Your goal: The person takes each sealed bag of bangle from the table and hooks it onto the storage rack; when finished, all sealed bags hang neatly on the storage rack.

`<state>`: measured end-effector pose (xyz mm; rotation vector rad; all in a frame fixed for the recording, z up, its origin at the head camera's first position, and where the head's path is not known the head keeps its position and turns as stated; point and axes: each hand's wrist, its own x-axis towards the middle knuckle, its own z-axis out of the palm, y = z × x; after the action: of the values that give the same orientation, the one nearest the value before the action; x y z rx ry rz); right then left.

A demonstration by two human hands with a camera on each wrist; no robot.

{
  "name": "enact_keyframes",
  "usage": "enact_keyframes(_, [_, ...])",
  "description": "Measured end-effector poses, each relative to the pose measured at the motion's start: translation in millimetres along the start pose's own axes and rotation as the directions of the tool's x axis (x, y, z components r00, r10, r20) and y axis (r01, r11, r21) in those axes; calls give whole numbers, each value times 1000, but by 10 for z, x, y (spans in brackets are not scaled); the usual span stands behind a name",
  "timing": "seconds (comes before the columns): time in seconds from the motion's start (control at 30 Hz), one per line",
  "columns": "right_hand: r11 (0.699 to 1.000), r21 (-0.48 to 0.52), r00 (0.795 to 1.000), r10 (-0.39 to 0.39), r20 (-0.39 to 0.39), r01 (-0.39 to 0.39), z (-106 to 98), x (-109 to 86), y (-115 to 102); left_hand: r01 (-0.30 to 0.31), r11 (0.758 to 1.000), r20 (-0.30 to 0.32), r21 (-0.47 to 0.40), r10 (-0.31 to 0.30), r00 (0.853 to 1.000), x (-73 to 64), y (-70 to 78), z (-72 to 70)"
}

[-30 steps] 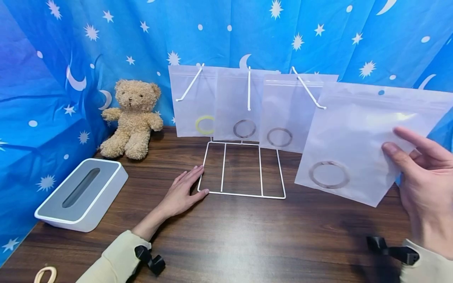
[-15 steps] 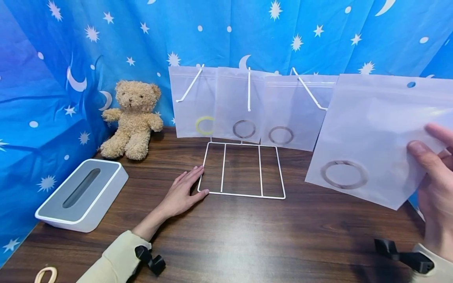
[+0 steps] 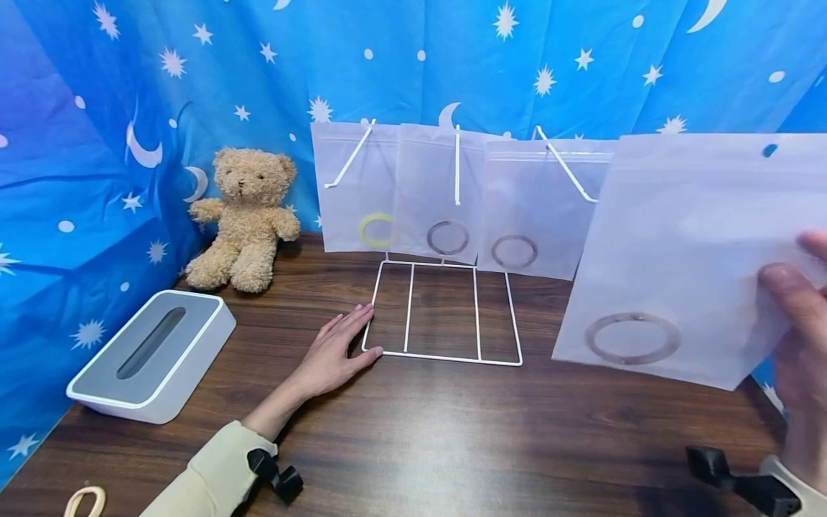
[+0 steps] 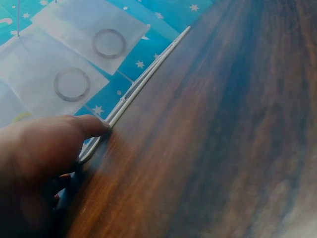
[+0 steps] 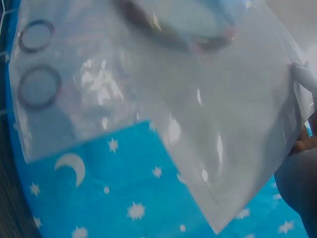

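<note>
My right hand (image 3: 797,330) pinches a frosted zip bag (image 3: 685,237) by its right side, thumb in front. A brownish ring-shaped bangle (image 3: 633,337) shows low inside this bag. Near its top edge is a round hang hole, away to the right of the rack's right hook (image 3: 567,169), whose tip meets the bag's left edge in the head view. My left hand (image 3: 332,355) lies with fingers extended at the front-left corner of the white wire rack (image 3: 452,358), its thumb touching the wire. Three similar bags hang on the rack, the left one (image 3: 352,154) with a yellow ring.
A teddy bear (image 3: 248,215) sits at the back left, with a grey-and-white tissue box (image 3: 151,359) before it. A beige loop (image 3: 84,500) lies at the near left table edge. Behind everything hangs a blue star-patterned curtain (image 3: 484,64).
My right hand has carried the held bag to the right, and the bag now appears larger and turned more squarely to the head camera. The left hand has stayed at the rack's corner.
</note>
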<state>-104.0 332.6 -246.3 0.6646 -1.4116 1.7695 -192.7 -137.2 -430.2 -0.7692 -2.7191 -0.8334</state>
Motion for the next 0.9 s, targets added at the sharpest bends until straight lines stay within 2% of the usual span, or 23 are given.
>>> enact_keyframes(0.2, [996,89,999,5,37,-9,370,-126,-37,0,1000,-4,-3,0,1000,-9,14,-9])
enact_keyframes(0.43, [1000,-9,992,30,120,-29,818,-282,123,0,1000,-1,5,0,1000,2,10,0])
enact_keyframes(0.53, [998,-33,985,54,167,-49,940,-346,234,-2,1000,1,9,2,1000,11,3,9])
enact_keyframes(0.67, [992,-116,970,82,229,-57,1085,-423,331,-5,1000,-1,9,5,1000,13,1,9])
enact_keyframes(0.9, [994,-96,959,80,272,-56,1284,-475,453,-10,1000,-8,8,10,1000,-1,5,6])
